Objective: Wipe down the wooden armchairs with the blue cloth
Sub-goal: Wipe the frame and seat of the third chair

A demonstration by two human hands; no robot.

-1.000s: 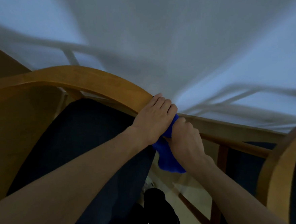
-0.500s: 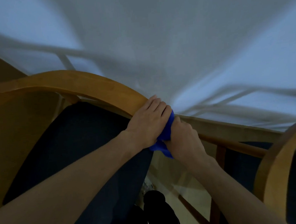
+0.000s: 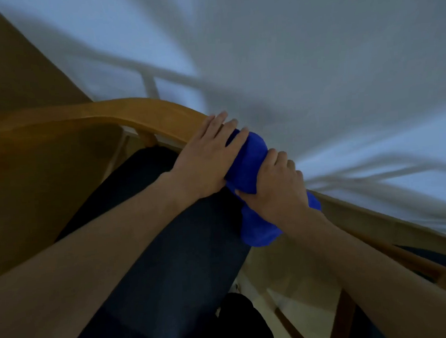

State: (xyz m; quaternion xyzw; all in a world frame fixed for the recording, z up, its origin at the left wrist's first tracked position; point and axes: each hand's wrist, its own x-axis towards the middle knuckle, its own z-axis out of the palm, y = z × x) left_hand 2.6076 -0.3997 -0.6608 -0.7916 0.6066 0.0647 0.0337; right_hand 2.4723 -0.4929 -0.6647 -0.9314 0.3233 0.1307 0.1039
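The curved wooden top rail (image 3: 139, 114) of an armchair is seen from above, with its dark blue upholstered seat (image 3: 169, 251) below. The blue cloth (image 3: 245, 167) is bunched on the right end of the rail, between the two hands, and its lower part hangs down past the seat's edge. The left hand (image 3: 205, 164) is laid flat over the rail, fingers straight and pressed against the cloth's left side. The cloth is gripped by the right hand (image 3: 276, 186), whose fingers are curled around it from the right. A second armchair's wooden frame (image 3: 395, 236) is visible at lower right. A pale wall (image 3: 314, 57), crossed by blurred shadows, fills the background.
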